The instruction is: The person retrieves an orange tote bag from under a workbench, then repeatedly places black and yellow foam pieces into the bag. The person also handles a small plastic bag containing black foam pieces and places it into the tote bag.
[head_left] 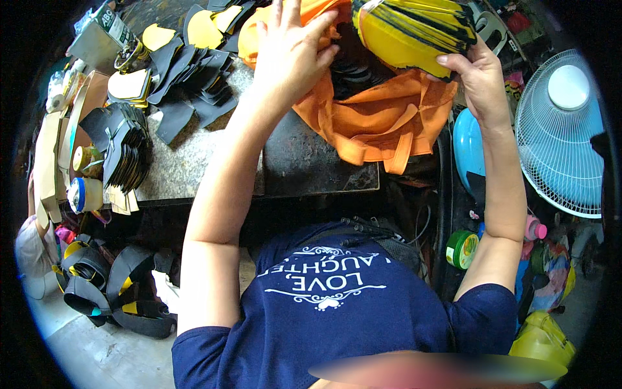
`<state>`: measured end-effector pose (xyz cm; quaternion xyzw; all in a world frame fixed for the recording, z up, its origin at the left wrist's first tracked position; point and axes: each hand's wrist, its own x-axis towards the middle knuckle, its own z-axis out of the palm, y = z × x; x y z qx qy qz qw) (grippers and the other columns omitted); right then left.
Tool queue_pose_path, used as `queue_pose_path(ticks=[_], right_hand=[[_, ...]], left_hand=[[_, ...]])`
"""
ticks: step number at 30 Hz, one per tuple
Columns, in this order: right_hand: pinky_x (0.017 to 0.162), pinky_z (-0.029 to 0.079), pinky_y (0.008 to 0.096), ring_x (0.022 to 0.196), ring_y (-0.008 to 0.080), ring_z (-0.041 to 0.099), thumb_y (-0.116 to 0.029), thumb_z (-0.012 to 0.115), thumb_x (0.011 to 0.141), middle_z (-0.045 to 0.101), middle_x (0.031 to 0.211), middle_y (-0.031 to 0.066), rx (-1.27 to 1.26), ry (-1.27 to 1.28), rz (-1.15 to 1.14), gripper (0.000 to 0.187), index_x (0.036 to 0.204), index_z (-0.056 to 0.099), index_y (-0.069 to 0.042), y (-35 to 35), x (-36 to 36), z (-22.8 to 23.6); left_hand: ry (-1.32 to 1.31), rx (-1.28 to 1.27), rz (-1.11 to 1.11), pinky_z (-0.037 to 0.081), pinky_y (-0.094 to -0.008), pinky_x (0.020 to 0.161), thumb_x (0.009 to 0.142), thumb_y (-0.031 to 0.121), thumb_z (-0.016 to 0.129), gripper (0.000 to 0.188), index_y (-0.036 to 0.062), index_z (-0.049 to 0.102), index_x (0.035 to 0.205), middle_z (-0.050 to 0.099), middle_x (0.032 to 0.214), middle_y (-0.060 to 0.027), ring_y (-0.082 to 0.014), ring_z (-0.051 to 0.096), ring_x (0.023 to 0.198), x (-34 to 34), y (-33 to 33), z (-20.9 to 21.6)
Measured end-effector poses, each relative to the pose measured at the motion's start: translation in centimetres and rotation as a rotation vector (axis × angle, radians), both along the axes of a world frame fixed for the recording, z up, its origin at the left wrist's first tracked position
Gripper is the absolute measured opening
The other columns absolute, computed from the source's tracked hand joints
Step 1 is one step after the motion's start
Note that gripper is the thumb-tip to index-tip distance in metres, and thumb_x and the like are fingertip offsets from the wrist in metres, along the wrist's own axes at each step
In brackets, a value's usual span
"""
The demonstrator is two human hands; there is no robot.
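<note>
At the right side, a blue-and-white electric fan (560, 146) shows its round wire grille and white hub. Just left of it is a rounded blue object (468, 152), partly hidden. Lower down are a green round tub (461, 250), a bottle with a pink cap (538, 229) and a yellow plastic bag (543, 343). At the left end of the worktable (176, 176), a white jar with a blue-rimmed lid (91, 194) sits beside upright cardboard (50, 168). Below, 1 cluster of curled black strips (129, 285) shows yellow patches.
</note>
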<state>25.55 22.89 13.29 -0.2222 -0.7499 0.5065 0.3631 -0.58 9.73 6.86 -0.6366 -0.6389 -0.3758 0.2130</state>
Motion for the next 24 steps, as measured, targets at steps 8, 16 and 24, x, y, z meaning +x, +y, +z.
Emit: queue_pose_path(ticks=[8,16,24], right_hand=[[0.078,0.060,0.0327,0.085,0.0297,0.072,-0.001,0.065,0.082,0.067,0.122,0.0254,1.265,-0.164,0.130,0.048,0.128,0.069,-0.016,-7.3,-6.8,-1.4],[0.088,0.059,0.0363,0.108,0.0341,0.068,0.004,0.066,0.079,0.061,0.133,0.0227,1.162,-0.119,0.412,0.043,0.118,0.072,-0.012,-12.1,-12.7,-3.4],[0.078,0.060,0.0361,0.091,0.0287,0.072,0.003,0.066,0.074,0.072,0.106,0.0157,1.165,-0.136,0.398,0.036,0.109,0.072,-0.006,-9.9,-11.0,-1.9]], left_hand=[[-1.567,0.003,-0.658,0.055,-0.0390,0.091,0.102,0.043,0.050,0.056,0.0089,0.041,0.145,0.057,0.135,-0.0103,-0.0176,0.061,0.115,3.4,-8.4,0.7],[-1.548,0.334,-0.297,0.051,-0.0300,0.092,0.082,0.003,0.064,0.047,-0.0003,0.051,0.127,0.062,0.114,-0.0111,-0.0180,0.061,0.103,-3.0,-12.9,-1.4],[-0.964,0.009,0.179,0.057,-0.0384,0.085,0.090,0.013,0.062,0.051,0.0001,0.042,0.136,0.069,0.106,-0.0195,-0.0292,0.071,0.091,-16.3,-13.6,-1.2]])
